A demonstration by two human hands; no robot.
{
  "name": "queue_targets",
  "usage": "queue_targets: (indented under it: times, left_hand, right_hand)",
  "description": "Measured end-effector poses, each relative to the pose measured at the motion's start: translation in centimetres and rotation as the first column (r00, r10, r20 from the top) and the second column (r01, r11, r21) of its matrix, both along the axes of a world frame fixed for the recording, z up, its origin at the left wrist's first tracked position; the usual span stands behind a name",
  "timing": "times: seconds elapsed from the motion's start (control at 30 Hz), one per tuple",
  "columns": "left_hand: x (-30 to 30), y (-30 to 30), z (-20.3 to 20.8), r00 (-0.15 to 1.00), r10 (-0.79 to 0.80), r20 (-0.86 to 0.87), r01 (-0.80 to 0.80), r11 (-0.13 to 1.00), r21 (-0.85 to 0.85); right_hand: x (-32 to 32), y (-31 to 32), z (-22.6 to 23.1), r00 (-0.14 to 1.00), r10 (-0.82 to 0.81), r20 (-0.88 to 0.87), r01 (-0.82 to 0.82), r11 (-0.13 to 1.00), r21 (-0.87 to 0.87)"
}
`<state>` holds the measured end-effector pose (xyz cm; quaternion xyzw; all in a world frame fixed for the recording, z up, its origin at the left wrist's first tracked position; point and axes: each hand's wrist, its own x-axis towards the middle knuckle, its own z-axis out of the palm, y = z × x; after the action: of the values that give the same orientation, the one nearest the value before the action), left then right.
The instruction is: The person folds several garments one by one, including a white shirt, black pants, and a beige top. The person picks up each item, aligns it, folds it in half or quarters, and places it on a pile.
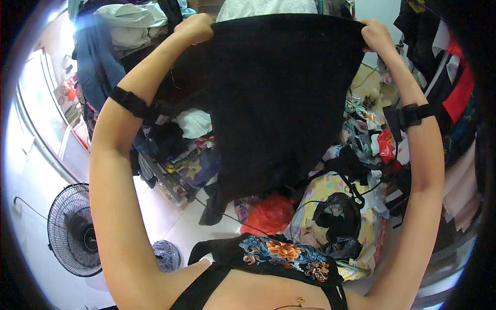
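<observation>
A wide piece of black cloth [281,93], perhaps a garment, hangs stretched in front of me, its upper edge nearly straight between my hands. At its upper left corner my left hand [196,28] is closed around the fabric. My right hand [376,35] grips the upper right corner, fingers folded over the edge. Both arms are raised and reach forward. The cloth narrows toward its lower end and hides much of what lies behind it. Whether it has legs or openings is too dark to tell.
A black fan [77,230] stands at the left. Below the cloth are a red plastic bag [268,214] and a black plastic bag [338,219] on patterned yellow fabric [320,194]. Clothes hang at the right, including a red garment [460,88]. White fabric [266,7] lies beyond.
</observation>
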<state>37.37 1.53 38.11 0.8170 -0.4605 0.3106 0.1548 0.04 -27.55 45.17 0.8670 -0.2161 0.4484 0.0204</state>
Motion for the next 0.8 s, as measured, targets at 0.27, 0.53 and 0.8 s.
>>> queue_targets:
  times: [0.27, 0.53, 0.8]
  left_hand:
    - [17.4, 3.2, 5.9, 0.833, -0.208, 0.512, -0.149, 0.808, 0.571]
    - [1.9, -1.7, 5.4, 0.505, -0.466, -0.727, -0.010, 0.839, -0.544]
    - [5.6, 1.2, 6.0, 0.358, -0.670, -0.650, 0.298, 0.742, -0.600]
  right_hand:
    - [2.5, -3.1, 2.8, 1.000, 0.025, -0.002, -0.024, 0.960, 0.280]
    - [-2.2, -1.0, 3.7, 1.000, -0.005, -0.009, 0.009, 0.841, 0.541]
    - [-3.1, 8.3, 4.2, 0.915, -0.227, -0.334, 0.338, 0.882, 0.328]
